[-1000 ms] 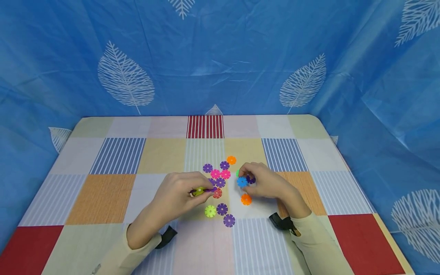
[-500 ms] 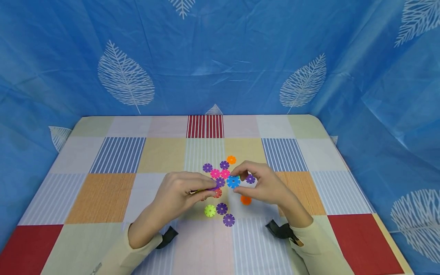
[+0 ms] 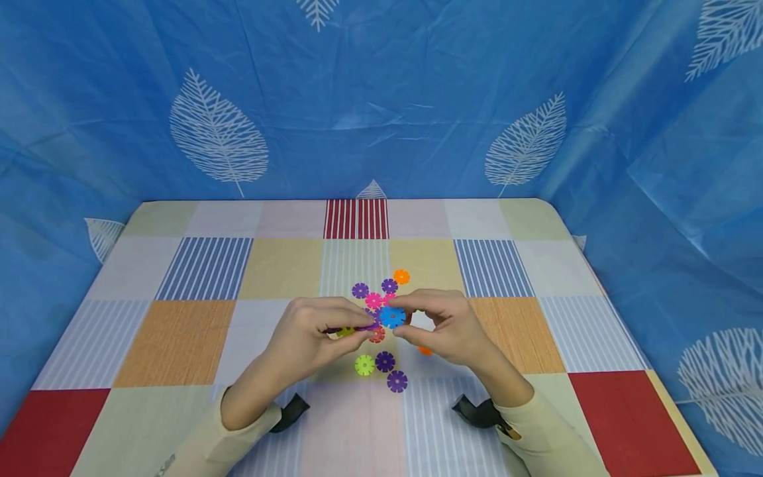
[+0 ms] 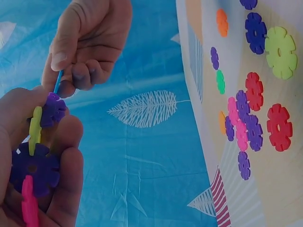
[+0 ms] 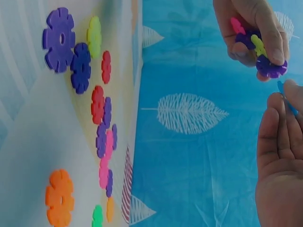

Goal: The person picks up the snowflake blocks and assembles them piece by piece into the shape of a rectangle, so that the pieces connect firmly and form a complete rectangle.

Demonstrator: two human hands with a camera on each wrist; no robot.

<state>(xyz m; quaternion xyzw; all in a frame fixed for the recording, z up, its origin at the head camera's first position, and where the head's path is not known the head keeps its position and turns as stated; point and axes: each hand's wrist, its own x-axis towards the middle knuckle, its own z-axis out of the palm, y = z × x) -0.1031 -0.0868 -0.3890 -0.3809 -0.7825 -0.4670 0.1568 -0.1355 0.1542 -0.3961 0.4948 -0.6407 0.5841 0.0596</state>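
My left hand (image 3: 312, 331) pinches a short chain of notched plastic flower discs slotted into each other. In the left wrist view it runs from a pink disc (image 4: 29, 203) through a dark purple disc (image 4: 45, 177) and a yellow-green disc (image 4: 35, 127) to a purple end disc (image 4: 54, 113). Between right thumb and fingertips, a blue flower disc (image 3: 392, 317) is held by my right hand (image 3: 450, 324). The blue disc's edge faces the chain's purple end; the right wrist view shows a narrow gap between them. Left fingers partly cover the chain.
Loose flower discs lie under and around the hands: an orange disc (image 3: 401, 277) at the back, pink (image 3: 373, 301) and purple ones in the middle, a lime disc (image 3: 365, 365) and purple disc (image 3: 397, 381) nearer. A blue leaf-patterned curtain (image 3: 369, 99) hangs behind the patchwork-covered table (image 3: 286, 265).
My right hand has carried the blue disc leftward, up to the chain. My left hand stays nearly in place, its chain turned slightly.
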